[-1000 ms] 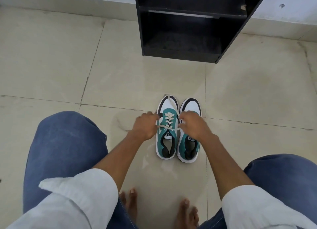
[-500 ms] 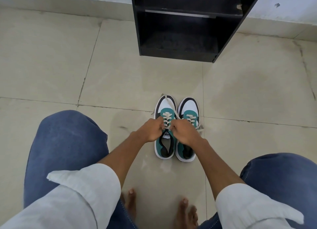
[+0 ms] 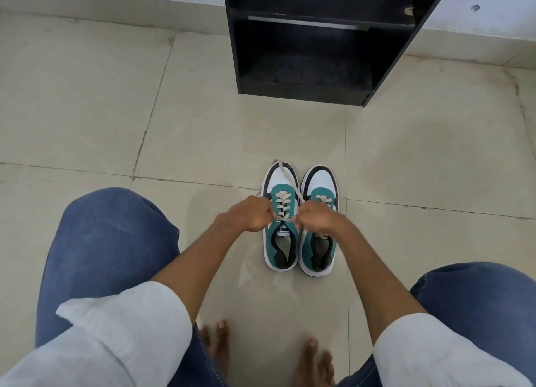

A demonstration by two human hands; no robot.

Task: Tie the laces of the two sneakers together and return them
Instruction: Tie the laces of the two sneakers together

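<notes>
Two teal, white and black sneakers stand side by side on the tiled floor, toes pointing away from me: the left sneaker [image 3: 280, 241] and the right sneaker [image 3: 319, 250]. My left hand [image 3: 251, 214] is closed at the left sneaker's lacing. My right hand [image 3: 314, 216] is closed over the right sneaker's tongue and pinches a cream lace [image 3: 290, 180] that runs up over the left sneaker's toe. The two fists nearly touch above the lower eyelets. What the left fingers hold is hidden.
A black open shelf unit [image 3: 316, 47] stands against the wall straight ahead, its bottom compartment dark inside. My knees in blue jeans [image 3: 110, 241] flank the sneakers, and my bare feet [image 3: 217, 346] rest on the floor close to me.
My hands have closed in from either side of the left sneaker to meet over its laces. The right sneaker's laced front, covered before, now shows.
</notes>
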